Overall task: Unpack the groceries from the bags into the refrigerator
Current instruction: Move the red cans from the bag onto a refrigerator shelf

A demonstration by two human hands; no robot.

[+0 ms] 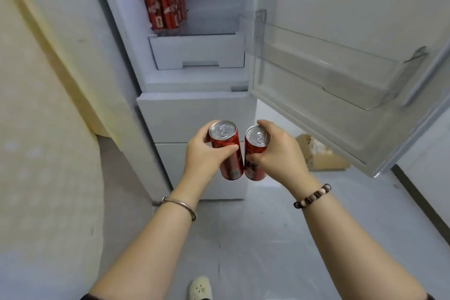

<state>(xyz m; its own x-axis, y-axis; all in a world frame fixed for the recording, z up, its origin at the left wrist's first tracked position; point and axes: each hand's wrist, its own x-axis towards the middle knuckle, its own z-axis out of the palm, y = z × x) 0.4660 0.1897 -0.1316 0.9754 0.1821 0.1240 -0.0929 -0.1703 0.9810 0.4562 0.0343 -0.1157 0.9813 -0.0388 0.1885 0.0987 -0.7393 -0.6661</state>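
Note:
I stand before the white refrigerator (194, 119) with its upper door swung open to the right. My left hand (203, 153) grips a red soda can (227, 151) upright, and my right hand (277, 151) grips a second red can (254, 153) beside it. The two cans nearly touch, held in front of the closed lower drawers. Inside, several red cans (165, 7) stand at the left of a glass shelf, above a white crisper drawer (197, 50).
The open door carries a clear plastic door bin (328, 61) at the right. A cardboard box (321, 156) sits on the floor under the door. A beige wall (43, 105) runs along the left. My shoe (199, 287) shows at the bottom.

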